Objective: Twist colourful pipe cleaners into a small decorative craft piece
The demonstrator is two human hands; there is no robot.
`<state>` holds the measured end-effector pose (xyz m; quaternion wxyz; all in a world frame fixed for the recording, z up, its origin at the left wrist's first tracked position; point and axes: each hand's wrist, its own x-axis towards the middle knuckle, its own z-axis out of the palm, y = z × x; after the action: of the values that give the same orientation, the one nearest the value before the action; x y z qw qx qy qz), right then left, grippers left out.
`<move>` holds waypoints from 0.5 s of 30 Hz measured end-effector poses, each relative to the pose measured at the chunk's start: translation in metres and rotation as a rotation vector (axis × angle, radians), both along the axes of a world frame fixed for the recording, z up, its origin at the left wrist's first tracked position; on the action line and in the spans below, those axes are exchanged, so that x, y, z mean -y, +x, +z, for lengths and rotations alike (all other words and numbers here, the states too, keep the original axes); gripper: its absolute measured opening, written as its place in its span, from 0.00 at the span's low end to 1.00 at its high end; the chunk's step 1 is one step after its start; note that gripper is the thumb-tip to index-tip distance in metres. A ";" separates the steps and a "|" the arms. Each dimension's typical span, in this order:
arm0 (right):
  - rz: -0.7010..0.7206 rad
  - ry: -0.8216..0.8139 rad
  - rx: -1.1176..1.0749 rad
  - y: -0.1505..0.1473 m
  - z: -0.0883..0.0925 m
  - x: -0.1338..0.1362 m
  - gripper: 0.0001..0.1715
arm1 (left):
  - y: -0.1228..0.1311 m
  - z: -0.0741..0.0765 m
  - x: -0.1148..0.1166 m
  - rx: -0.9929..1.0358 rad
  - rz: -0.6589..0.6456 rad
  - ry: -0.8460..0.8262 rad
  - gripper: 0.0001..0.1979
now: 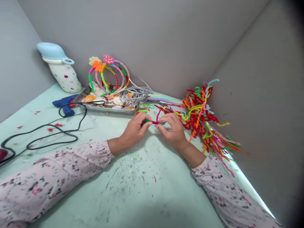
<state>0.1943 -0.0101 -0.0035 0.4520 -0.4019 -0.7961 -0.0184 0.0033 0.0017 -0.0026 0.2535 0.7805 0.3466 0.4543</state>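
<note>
Just the one head-worn cam here, pointing forward and down, pretty close over the left hand (135,131) and right hand (172,129), with the bench (133,186) and grey walls (142,41) behind.

A craft workspace is shown: a pale green tabletop (144,193) is boxed in by grey panels (133,41) and littered with scraps (135,161). A glue gun (65,104), a tray (111,110) of shells (116,100), headbands (108,76) and pipe cleaners (199,110) are laid out on it.

text: none legible | labels: none legible | brands: none legible | numbers: none legible
</note>
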 end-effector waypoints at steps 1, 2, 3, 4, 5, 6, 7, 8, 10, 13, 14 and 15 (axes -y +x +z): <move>-0.004 0.010 0.009 0.000 -0.001 -0.001 0.06 | 0.000 0.000 0.000 -0.004 -0.002 -0.003 0.03; -0.009 0.014 0.017 0.001 -0.001 -0.001 0.05 | 0.000 0.000 0.000 -0.006 -0.004 -0.003 0.03; -0.015 0.013 0.024 0.001 -0.001 -0.001 0.05 | 0.000 0.000 0.000 -0.007 -0.006 -0.002 0.03; -0.022 0.006 0.028 0.001 -0.002 -0.002 0.05 | 0.000 -0.001 0.000 -0.006 -0.008 0.002 0.03; -0.027 -0.004 0.030 0.002 -0.002 -0.002 0.05 | 0.000 -0.001 -0.001 -0.005 -0.009 0.007 0.04; -0.031 -0.017 0.028 0.002 -0.003 -0.002 0.05 | 0.000 -0.001 -0.001 -0.004 -0.009 0.012 0.03; -0.032 -0.026 0.025 0.002 -0.003 -0.002 0.05 | 0.000 -0.002 -0.001 -0.004 -0.010 0.015 0.03; -0.032 -0.033 0.022 0.002 -0.003 -0.002 0.05 | 0.000 -0.002 -0.001 -0.006 -0.012 0.015 0.03; -0.036 -0.037 0.020 0.002 -0.004 -0.002 0.06 | 0.000 -0.002 -0.001 -0.009 -0.013 0.015 0.03; -0.046 -0.044 0.036 0.002 -0.004 -0.003 0.07 | 0.000 -0.002 -0.001 -0.009 -0.006 0.019 0.03; -0.046 -0.047 0.040 0.002 -0.004 -0.003 0.07 | 0.000 -0.002 -0.001 -0.010 -0.005 0.018 0.03; -0.043 -0.049 0.041 0.001 -0.004 -0.003 0.07 | 0.000 -0.002 -0.001 -0.009 -0.007 0.016 0.03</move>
<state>0.1958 -0.0072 -0.0071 0.4252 -0.4296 -0.7964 -0.0168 0.0030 0.0025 -0.0045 0.2470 0.7859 0.3413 0.4526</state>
